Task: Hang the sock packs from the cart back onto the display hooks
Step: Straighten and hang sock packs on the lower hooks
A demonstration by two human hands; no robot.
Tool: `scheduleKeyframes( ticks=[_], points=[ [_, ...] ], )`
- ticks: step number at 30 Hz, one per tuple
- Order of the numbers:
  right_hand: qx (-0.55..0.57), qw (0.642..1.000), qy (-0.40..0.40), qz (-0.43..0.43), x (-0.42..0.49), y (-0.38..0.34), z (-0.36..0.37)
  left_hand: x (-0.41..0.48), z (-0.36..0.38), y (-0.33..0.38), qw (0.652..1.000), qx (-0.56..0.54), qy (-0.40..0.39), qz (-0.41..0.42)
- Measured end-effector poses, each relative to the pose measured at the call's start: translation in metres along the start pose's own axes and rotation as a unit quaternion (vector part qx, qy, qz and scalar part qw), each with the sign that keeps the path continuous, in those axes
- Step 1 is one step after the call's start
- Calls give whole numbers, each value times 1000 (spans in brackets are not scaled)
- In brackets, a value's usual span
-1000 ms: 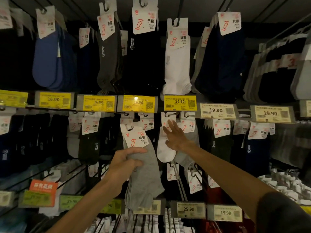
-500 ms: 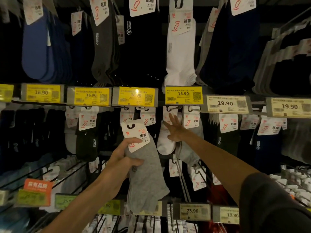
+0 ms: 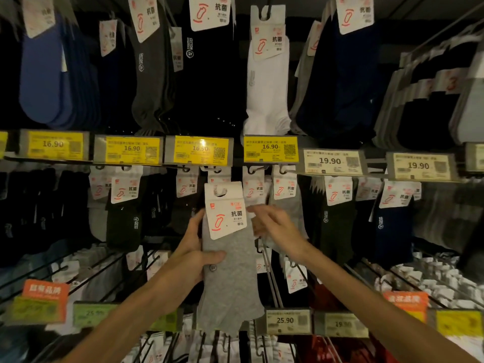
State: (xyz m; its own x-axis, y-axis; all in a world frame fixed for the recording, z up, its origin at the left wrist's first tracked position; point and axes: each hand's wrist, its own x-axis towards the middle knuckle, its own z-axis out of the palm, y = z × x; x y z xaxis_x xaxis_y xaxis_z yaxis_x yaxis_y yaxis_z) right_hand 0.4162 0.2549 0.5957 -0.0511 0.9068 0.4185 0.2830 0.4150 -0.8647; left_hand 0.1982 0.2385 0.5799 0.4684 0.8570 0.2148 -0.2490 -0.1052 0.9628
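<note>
Gripping the grey sock pack (image 3: pixel 231 273) low, the left hand (image 3: pixel 195 254) may tilt its card off a display hook (image 3: pixel 271 279); right hand (image 3: pixel 277 227) hovers loose, empty.

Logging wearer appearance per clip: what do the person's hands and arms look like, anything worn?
The left hand and right hand are bare: no gloves, rings, watch or bracelet visible. No sleeve shows up to the frame edge.

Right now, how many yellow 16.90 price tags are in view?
4 tags in one row: one far left, one beside it, one above the grey sock pack, one below the white socks. A yellow sliver at the left edge may be a fifth.
</note>
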Motion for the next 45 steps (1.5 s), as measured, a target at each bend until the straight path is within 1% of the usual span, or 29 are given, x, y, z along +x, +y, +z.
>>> scheduleKeyframes(
  ticks=[2, 4, 8, 11, 13, 15, 19, 22, 26, 29, 32, 35, 40, 43, 45],
  points=[
    [85, 996, -20, 5, -33, -20, -4, 1, 11, -1, 999, 22, -30, -6],
    [105, 994, -21, 14, -54, -35, -10, 2, 29, 0, 997, 35, -67, -2],
    [142, 989, 44, 19, -78, -48, -24, 7, 70, 2, 997, 11, -75, 5],
    [136, 987, 90, 4, -93, -57, -36, 7, 92, -1, 994, 15, -108, 4],
    [125, 987, 106, -7, -100, -62, -42, 6, 102, -2, 992, 17, -123, 13],
    [117, 985, 120, -28, -106, -67, -47, 7, 111, 1, 993, 16, -114, 25],
    [138, 981, 125, -60, -109, -77, -53, 4, 125, 13, 992, 48, -102, 53],
    [154, 977, 135, -61, -102, -87, -54, 1, 132, 21, 991, 66, -79, 86],
    [180, 965, 184, -46, -84, -96, -52, 0, 140, 26, 991, 66, -48, 104],
    [170, 958, 224, -53, -71, -101, -53, 2, 142, 28, 990, 86, -30, 107],
    [167, 953, 246, -54, -64, -102, -53, 3, 139, 28, 989, 103, -19, 106],
    [164, 945, 272, -74, -62, -99, -53, 4, 137, 27, 988, 116, -16, 105],
    [149, 944, 279, -91, -58, -93, -55, 9, 136, 29, 988, 123, -18, 94],
    [158, 939, 296, -81, -55, -91, -59, 11, 138, 30, 988, 125, -21, 83],
    [161, 940, 293, -66, -53, -91, -63, 13, 140, 30, 989, 125, -22, 80]
  ],
)
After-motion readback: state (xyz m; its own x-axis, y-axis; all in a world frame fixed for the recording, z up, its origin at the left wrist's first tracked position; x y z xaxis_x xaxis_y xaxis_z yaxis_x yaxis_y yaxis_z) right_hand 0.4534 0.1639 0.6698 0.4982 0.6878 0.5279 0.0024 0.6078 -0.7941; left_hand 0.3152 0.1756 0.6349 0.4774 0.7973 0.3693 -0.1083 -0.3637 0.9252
